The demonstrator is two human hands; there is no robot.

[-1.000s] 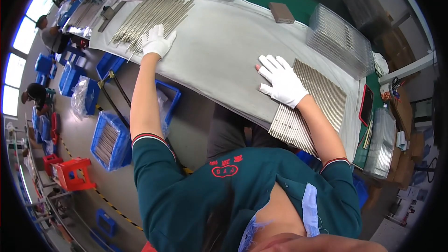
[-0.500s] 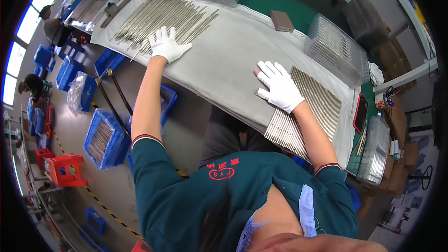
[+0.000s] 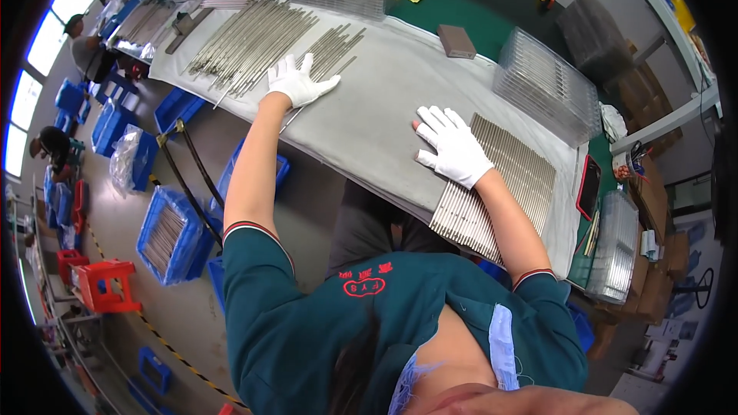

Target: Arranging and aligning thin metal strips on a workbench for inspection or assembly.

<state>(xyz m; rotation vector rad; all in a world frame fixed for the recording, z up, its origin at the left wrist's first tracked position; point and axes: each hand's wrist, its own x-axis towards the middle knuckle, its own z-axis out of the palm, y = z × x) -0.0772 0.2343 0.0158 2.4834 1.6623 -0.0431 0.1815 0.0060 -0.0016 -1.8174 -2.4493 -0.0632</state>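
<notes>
From the head view, the white-gloved left hand (image 3: 298,81) lies spread flat on the loose heap of thin grey metal rods (image 3: 254,42) at the far left of the grey-covered worktop (image 3: 377,119). The white-gloved right hand (image 3: 453,146), fingers spread and pinching nothing, rests at the edge of the neat tray-like row of aligned metal rods (image 3: 500,184). Judging by this, one row looks filled while much of the heap remains unsorted.

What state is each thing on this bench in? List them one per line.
left hand: gloved, flat on the loose metal rods
right hand: gloved, fingers spread, resting at the edge of the rod tray
loose metal rods: spread in a rough pile, not aligned
rod tray: filled with neat parallel rows
clear trays: stacked
brown block: lying flat, untouched
</notes>
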